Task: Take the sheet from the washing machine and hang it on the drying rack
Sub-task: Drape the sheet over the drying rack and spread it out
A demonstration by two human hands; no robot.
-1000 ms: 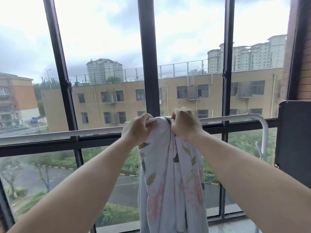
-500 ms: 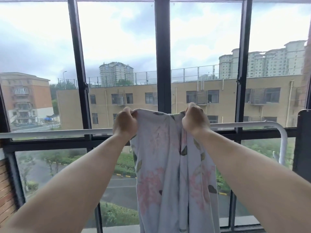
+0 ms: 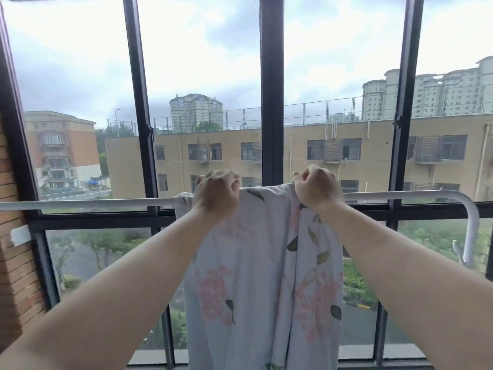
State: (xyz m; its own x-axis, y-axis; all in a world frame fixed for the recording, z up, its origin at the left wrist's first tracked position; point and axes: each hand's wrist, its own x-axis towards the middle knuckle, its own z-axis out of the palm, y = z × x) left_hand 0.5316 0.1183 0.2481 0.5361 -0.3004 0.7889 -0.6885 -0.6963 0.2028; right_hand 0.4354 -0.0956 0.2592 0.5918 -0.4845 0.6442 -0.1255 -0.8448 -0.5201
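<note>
While left hand (image 3: 217, 192) and right hand (image 3: 316, 189) grip its top edge, sheet (image 3: 261, 276) hangs from drying rack (image 3: 88, 203).
Fingers of both hands are curled tight around bunched fabric at the white top rail. Below the hands the floral sheet drapes over the rail and falls in vertical folds. Dark window frame (image 3: 272, 102) stands just behind the rack.

Matt cloth sheet (image 3: 256, 276), glossy rail (image 3: 88, 202)

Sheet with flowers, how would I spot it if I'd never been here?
Look at the big black-framed window. In front of it runs a white rail. The sheet hangs over it, the only cloth, pale with pink flowers and green leaves.
</note>
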